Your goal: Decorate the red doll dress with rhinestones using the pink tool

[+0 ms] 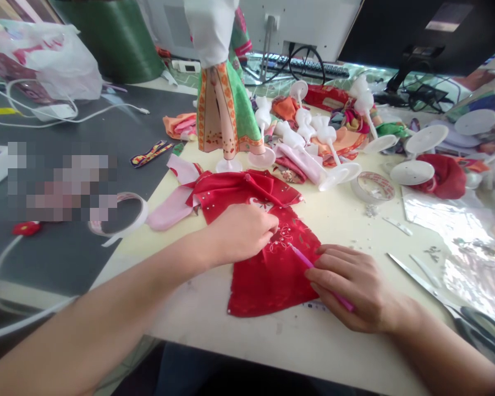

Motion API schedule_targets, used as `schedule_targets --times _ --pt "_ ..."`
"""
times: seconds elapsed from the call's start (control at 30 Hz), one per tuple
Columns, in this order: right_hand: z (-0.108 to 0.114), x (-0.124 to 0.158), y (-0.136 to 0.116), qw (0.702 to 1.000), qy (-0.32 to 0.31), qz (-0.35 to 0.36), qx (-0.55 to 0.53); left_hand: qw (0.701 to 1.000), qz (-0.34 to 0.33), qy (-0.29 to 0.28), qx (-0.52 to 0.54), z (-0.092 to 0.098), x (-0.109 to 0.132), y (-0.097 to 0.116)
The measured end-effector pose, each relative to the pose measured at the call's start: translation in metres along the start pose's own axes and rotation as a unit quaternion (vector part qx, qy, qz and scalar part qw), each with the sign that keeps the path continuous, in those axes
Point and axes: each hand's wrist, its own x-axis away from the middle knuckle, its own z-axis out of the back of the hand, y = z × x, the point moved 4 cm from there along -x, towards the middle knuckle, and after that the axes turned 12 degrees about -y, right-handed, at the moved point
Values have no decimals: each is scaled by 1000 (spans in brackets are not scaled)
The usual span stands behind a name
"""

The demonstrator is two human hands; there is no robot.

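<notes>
A small red doll-sized garment [268,286] lies spread on the pale table, with a white floral pattern and tiny beads on its front. My left hand [241,231] rests over its upper part, fingers curled together; whatever sits between the fingertips is hidden. A slim pink pen-like tool [301,257] is gripped in my right hand [350,283], at the garment's right side. Its pale tip points up and left at the beaded pattern, close to the cloth; whether it touches, I cannot tell. Pink lining cloth [171,209] shows at the garment's left.
Scissors [449,302] lie right of my right hand, near clear plastic bags [474,275]. Tape rolls stand at left [142,212] and right [373,187]. Behind the garment are a dressed mini mannequin [231,110], several white mannequin stands [332,143], and a monitor [416,33].
</notes>
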Motion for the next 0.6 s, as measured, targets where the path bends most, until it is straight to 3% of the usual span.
schedule_targets --times 0.6 --pt "1 -2 -1 1000 1 -3 19 1000 -7 -16 -7 -6 -2 2"
